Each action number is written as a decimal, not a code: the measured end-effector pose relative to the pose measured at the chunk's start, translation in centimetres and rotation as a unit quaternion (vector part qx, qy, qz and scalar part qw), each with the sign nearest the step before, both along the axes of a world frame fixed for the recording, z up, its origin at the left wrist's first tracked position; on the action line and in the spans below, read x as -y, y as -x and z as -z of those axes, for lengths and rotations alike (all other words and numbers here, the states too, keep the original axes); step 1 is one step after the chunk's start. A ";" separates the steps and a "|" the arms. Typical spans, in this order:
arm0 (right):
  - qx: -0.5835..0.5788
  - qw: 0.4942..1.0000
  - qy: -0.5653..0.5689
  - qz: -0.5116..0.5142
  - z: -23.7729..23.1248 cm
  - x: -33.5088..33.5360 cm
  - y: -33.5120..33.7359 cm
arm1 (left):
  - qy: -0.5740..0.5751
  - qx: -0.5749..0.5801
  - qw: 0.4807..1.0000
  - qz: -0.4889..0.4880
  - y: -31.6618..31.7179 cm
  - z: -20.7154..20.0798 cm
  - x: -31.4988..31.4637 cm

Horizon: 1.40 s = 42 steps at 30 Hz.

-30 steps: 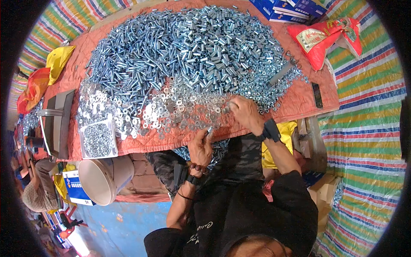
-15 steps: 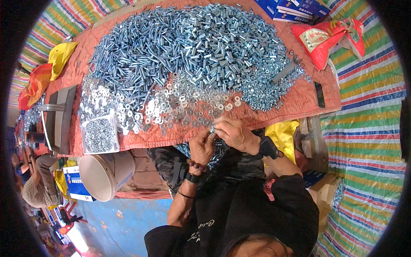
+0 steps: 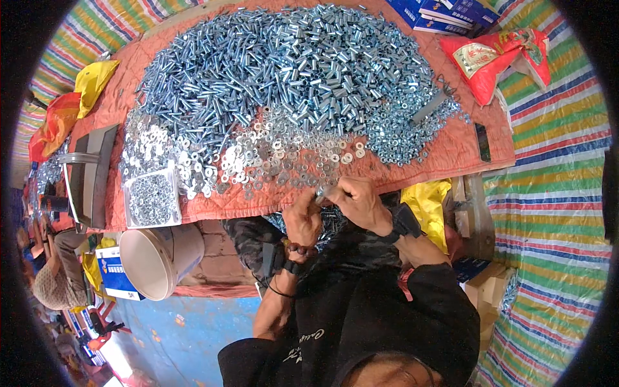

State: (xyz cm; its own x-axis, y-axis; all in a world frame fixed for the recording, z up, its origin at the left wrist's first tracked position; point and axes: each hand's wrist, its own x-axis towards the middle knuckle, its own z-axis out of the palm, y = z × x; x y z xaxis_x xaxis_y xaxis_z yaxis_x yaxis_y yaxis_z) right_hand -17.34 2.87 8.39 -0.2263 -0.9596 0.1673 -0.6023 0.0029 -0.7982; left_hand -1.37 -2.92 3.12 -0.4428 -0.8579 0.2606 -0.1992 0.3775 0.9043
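Close together at the near edge of the cloth-covered table (image 3: pixel 251 208), my two hands meet over a small shiny metal fastener (image 3: pixel 320 191). My left hand (image 3: pixel 304 218) pinches it from below. The fingers of my right hand (image 3: pixel 356 201) are closed on its upper side, hiding part of it. Just beyond lie loose flat washers (image 3: pixel 278 158). Behind them spreads a heap of metal rods (image 3: pixel 200 80) and short metal sleeves (image 3: pixel 338 71), with hex nuts (image 3: pixel 394 132) at its right. More metal pieces (image 3: pixel 330 226) show below my hands, over my lap.
A white square tray (image 3: pixel 128 205) of small washers sits at the left front. Near it are a dark metal stand (image 3: pixel 97 184) and a pale bucket (image 3: pixel 147 261). A dark flat phone-like object (image 3: pixel 482 143) and a red bag (image 3: pixel 480 71) lie at the right.
My right hand's fingers have curled and shifted slightly over the fastener. My left wrist has turned a little. The piles look the same.
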 end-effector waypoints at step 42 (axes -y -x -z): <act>-0.142 0.959 -0.045 0.240 5.6 7.5 8.0 | -0.010 0.103 0.992 -0.065 -3.8 -1.3 10.7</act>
State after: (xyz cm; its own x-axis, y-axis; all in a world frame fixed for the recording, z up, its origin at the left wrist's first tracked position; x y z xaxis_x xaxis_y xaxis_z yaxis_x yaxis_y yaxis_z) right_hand -25.29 -4.60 2.75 -0.6039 -0.7692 0.2090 -0.7076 0.3966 -0.5849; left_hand 2.41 -13.58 4.37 -0.3699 -0.9156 0.1577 -0.4268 0.3183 0.8465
